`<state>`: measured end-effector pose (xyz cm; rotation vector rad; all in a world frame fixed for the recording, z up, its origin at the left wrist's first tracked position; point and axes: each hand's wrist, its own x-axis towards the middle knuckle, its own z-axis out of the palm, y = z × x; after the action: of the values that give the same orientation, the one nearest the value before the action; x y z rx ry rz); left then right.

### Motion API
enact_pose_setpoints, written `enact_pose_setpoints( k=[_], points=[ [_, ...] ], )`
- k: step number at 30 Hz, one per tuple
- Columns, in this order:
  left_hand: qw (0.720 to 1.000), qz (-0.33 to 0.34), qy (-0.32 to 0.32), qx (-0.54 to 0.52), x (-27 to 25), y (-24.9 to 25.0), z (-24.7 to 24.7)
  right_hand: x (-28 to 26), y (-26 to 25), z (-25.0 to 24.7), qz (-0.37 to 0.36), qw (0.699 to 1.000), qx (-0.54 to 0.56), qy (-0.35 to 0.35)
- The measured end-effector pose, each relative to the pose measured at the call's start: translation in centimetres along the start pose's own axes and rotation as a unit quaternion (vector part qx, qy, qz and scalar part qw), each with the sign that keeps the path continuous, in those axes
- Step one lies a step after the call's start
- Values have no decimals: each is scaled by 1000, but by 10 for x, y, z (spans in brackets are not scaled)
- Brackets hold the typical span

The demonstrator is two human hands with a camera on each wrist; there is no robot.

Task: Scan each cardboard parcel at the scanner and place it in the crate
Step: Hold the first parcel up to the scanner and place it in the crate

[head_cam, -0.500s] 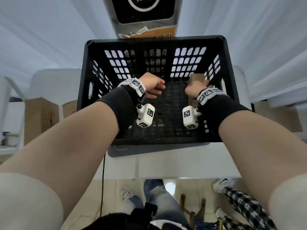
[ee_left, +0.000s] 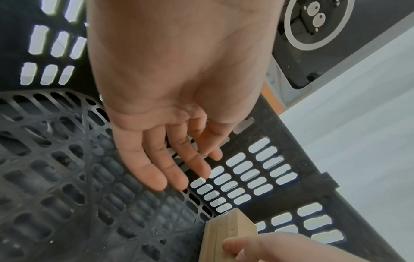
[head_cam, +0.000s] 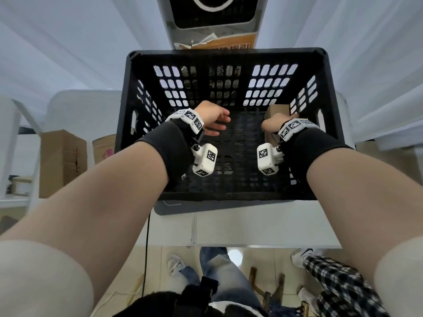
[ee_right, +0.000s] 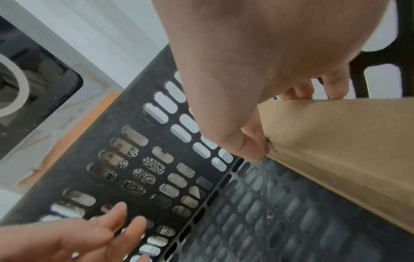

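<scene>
Both hands reach down into a black perforated crate (head_cam: 128, 106). My right hand (head_cam: 273, 124) grips the top edge of a brown cardboard parcel (head_cam: 277, 109) that stands against the crate's right wall; thumb and fingers pinch the parcel (ee_right: 336, 141) in the right wrist view. My left hand (head_cam: 215, 121) hovers over the crate floor (ee_left: 67, 195) with relaxed, straight fingers (ee_left: 154, 170) and holds nothing. The parcel's corner (ee_left: 226, 228) shows at the bottom of the left wrist view. The scanner (head_cam: 215, 10), with a dark screen and a white ring, stands behind the crate.
The crate sits on a white table (head_cam: 251, 225). More cardboard boxes (head_cam: 61, 161) stand on the floor at the left. An orange-labelled sheet (head_cam: 219, 43) lies under the scanner. Legs and shoes of people (head_cam: 320, 282) show below the table edge.
Both hands have stayed inside the crate with almost no shift. The right hand still grips the parcel at the right wall.
</scene>
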<state>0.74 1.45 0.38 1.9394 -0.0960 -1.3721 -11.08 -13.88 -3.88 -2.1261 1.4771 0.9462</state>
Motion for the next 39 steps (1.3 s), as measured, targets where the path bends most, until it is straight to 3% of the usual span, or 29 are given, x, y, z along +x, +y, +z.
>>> enact_pose_setpoints(
  k=[7,15,20,26,28,34,39],
  points=[
    [1000,2,1,-4,-15,-10,-16,-32,-15,-11,-88,994,-9,-62],
    [999,46,2,-10,-68,-14,-33,-97,-21,-28,-120,990,58,43],
    [995,99,-5,-10,-130,-3,-48,-164,-15,-46,-152,966,200,56],
    [988,152,4,15,-213,4,-65,-258,-9,-59,-178,892,414,39],
    [983,182,15,19,-242,0,-74,-292,-4,-61,-205,875,436,44],
    [956,286,53,-21,-322,-5,-98,-413,10,-54,-344,772,529,74],
    [934,354,33,-43,-394,-4,-115,-487,22,-56,-413,727,539,99]
  ],
)
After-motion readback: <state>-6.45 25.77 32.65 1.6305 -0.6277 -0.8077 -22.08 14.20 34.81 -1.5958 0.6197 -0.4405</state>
